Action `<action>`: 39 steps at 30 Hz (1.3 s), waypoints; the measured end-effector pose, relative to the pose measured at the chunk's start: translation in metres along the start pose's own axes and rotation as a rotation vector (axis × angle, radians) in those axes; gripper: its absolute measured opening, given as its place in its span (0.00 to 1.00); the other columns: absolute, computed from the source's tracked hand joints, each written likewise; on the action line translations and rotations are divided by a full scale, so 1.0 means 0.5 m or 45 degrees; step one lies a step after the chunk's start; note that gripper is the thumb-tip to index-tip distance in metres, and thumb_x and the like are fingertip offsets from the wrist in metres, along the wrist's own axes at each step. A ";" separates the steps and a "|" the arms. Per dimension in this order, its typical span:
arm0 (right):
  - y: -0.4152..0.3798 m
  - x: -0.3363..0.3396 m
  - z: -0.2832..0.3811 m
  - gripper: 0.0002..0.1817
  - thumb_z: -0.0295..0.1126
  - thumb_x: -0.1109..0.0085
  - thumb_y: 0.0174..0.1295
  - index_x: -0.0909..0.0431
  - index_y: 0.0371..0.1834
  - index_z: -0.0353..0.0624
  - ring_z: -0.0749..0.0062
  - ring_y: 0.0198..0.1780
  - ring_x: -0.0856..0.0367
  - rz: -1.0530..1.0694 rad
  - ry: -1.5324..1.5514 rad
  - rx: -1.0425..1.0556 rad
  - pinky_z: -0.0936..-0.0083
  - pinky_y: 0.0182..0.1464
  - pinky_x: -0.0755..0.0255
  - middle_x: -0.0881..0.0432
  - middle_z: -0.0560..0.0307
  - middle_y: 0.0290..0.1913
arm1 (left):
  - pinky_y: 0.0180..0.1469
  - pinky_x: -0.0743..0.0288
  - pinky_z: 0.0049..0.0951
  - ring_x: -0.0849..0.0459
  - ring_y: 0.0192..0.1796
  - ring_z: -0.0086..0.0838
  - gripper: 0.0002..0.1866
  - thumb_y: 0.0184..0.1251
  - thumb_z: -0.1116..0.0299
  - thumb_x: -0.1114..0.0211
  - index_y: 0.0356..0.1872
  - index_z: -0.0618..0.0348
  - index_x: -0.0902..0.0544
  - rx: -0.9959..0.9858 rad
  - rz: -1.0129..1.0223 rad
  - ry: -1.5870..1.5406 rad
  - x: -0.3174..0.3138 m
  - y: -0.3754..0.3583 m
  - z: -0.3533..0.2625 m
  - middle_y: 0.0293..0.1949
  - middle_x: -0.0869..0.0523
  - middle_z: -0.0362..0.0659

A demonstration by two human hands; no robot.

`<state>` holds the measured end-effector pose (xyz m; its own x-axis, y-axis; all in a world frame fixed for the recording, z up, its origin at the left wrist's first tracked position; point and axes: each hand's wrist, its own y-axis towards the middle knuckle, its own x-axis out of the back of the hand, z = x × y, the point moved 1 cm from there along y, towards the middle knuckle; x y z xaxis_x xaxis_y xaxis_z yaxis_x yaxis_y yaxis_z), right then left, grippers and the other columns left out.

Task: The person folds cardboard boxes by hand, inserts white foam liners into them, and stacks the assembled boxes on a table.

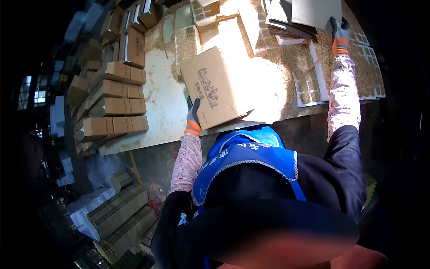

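My left hand [193, 114], in a dark grey and orange glove, grips the near left edge of a brown cardboard box [210, 89]. The box is closed on its upper face, printed with a dark drawing and characters, and sits tilted at the table's near edge. At the far right, my right hand [341, 36], gloved the same way, has its fingers at the corner of a pale grey cardboard sheet [316, 12]. That sheet lies by a fanned stack of flat cardboard [286, 28]. The fingertips there are partly hidden.
Several brown boxes [121, 105] stand in rows along the table's left end. White foam trays [309, 85] with brown grainy material lie on the right and far side of the table [161, 107]. Bundled stacks [118, 206] rest on the floor at lower left. Strong light washes out the middle.
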<state>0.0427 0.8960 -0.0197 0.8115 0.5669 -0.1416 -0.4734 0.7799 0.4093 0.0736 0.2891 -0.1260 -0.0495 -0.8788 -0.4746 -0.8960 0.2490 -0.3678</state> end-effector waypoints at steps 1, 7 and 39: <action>-0.042 -0.022 0.033 0.24 0.31 0.31 0.53 0.28 0.52 0.37 0.71 0.44 0.21 0.032 0.059 -0.039 0.76 0.49 0.28 0.19 0.54 0.44 | 0.44 0.19 0.32 0.18 0.45 0.33 0.24 0.65 0.64 0.39 0.60 0.51 0.34 0.005 -0.005 -0.002 -0.001 -0.004 0.000 0.48 0.21 0.44; -0.391 -0.174 0.071 0.29 0.30 0.39 0.59 0.37 0.63 0.34 0.66 0.55 0.26 0.522 0.036 -0.349 0.74 0.58 0.32 0.26 0.46 0.56 | 0.45 0.19 0.34 0.18 0.47 0.34 0.24 0.66 0.64 0.40 0.61 0.48 0.36 0.015 0.024 -0.002 -0.026 -0.013 -0.013 0.51 0.23 0.45; -0.516 -0.271 0.204 0.27 0.33 0.40 0.53 0.31 0.60 0.52 0.49 0.48 0.20 1.090 -0.445 -0.052 0.63 0.49 0.26 0.20 0.41 0.46 | 0.54 0.23 0.36 0.20 0.52 0.36 0.27 0.64 0.65 0.37 0.62 0.58 0.34 0.112 0.145 -0.364 -0.091 -0.008 0.029 0.53 0.22 0.45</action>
<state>0.0898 0.5912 -0.0144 0.2336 0.8474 0.4767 -0.9656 0.1448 0.2158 0.0859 0.3341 -0.1146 -0.0099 -0.6966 -0.7174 -0.8497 0.3841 -0.3612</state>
